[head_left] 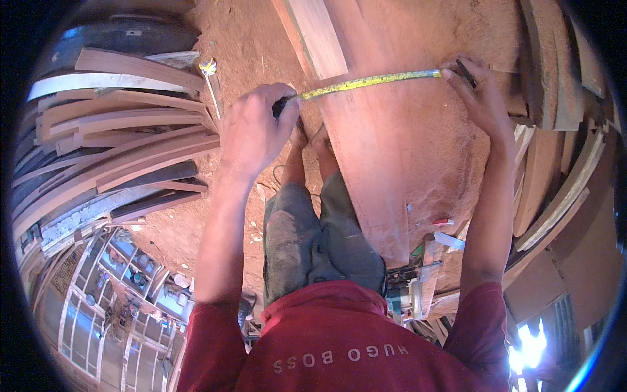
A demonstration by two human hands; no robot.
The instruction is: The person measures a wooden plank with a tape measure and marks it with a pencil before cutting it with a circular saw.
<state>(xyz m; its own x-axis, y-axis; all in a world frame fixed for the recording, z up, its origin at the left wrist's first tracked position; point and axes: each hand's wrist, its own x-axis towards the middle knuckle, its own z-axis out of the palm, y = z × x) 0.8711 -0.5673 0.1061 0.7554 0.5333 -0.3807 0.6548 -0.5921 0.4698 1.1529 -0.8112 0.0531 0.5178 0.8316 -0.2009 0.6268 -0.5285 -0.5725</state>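
Hands [258, 127] both gripping yellow measuring tape [372, 81], stretched over plank [366, 176]; white container [181, 281] lower left, contents too small to tell

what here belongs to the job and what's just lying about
In use, seemingly:
tape measure, between left hand and right hand
dark pen-like thing, right hand
board underneath

Lying about:
piled planks, left
timber, right
small yellow thing, upper left

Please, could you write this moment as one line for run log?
left hand: holds tape measure | right hand: holds its other end, small dark object | tape measure: stretched between hands, crossing board in view
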